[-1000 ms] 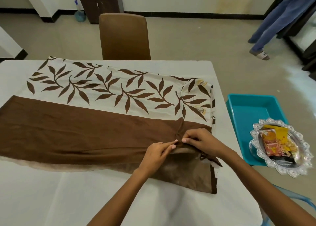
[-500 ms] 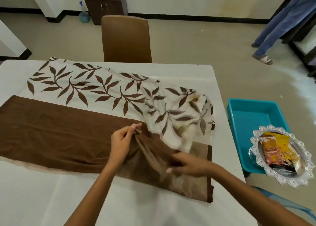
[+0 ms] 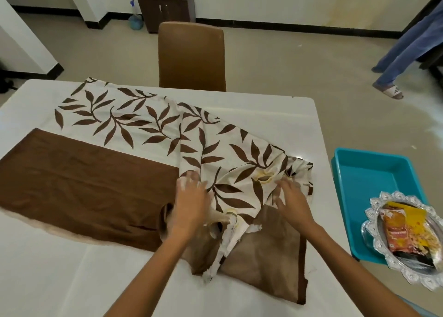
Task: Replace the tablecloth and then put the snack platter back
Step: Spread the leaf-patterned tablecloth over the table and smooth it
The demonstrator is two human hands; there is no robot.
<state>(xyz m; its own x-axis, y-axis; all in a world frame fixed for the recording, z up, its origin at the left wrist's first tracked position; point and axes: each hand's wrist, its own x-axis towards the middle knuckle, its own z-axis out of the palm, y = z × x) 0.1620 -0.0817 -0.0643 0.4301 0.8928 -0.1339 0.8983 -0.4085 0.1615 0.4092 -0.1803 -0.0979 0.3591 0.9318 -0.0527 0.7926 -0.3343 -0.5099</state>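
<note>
Head view — tablecloth under both hands

We lose the left hand's fingertips in motion blur against the tablecloth, so its grip stays unclear. Right of the tablecloth, the snack platter runs off the frame edge, and its packet print is too small to read.

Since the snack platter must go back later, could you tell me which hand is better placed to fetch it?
Probably the right hand: it rests on the tablecloth nearest the silver snack platter, which sits off the table's right side on the turquoise tray.
</note>
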